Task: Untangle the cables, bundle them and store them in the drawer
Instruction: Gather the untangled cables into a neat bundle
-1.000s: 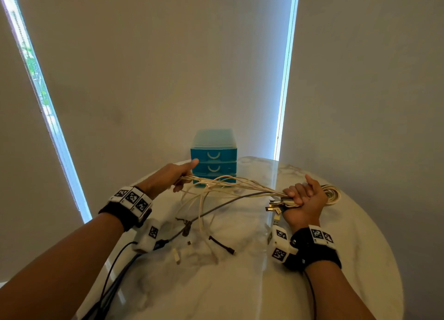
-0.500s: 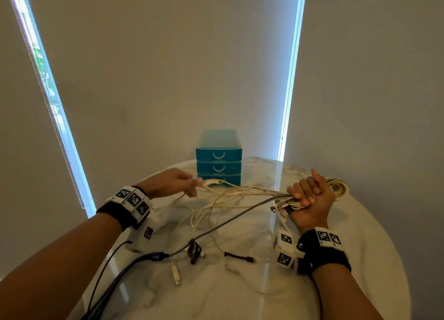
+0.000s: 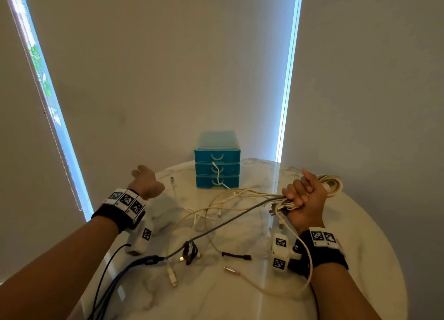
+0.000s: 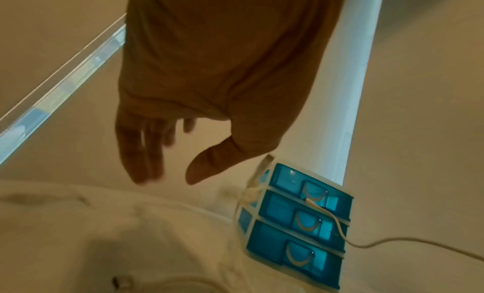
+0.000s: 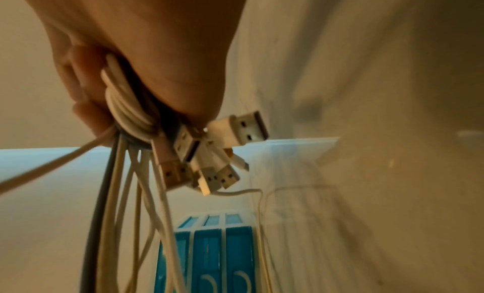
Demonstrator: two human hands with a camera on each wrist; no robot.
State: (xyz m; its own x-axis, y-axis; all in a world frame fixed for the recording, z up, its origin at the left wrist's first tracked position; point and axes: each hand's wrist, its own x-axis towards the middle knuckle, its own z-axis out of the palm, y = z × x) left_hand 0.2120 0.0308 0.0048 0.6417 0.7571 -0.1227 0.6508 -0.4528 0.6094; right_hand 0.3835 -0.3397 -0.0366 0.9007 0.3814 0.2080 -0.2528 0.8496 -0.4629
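Observation:
My right hand [image 3: 304, 200] grips a bundle of white and grey cables [image 3: 330, 184], looped behind the fist; their USB plugs [image 5: 243, 129] stick out below the palm. Loose strands trail left across the marble table [image 3: 360, 259]. One white cable end [image 3: 217, 173] hangs against the front of the blue three-drawer unit [image 3: 217, 160], all drawers closed. My left hand [image 3: 146, 181] hovers at the table's left edge, fingers [image 4: 139, 152] spread, holding nothing. A grey cable [image 3: 216, 226] runs down to a dark plug [image 3: 150, 261].
Several loose plug ends lie on the table near its front: a black one [image 3: 236, 256], a pink one [image 3: 231, 270], white ones [image 3: 173, 277]. Dark wrist-camera leads [image 3: 105, 281] run off the front left. Walls and window strips stand behind the drawer unit.
My left hand has let go of the white cable ends and swung out to the left. The released ends dropped, one landing against the drawer fronts. My right hand keeps its grip.

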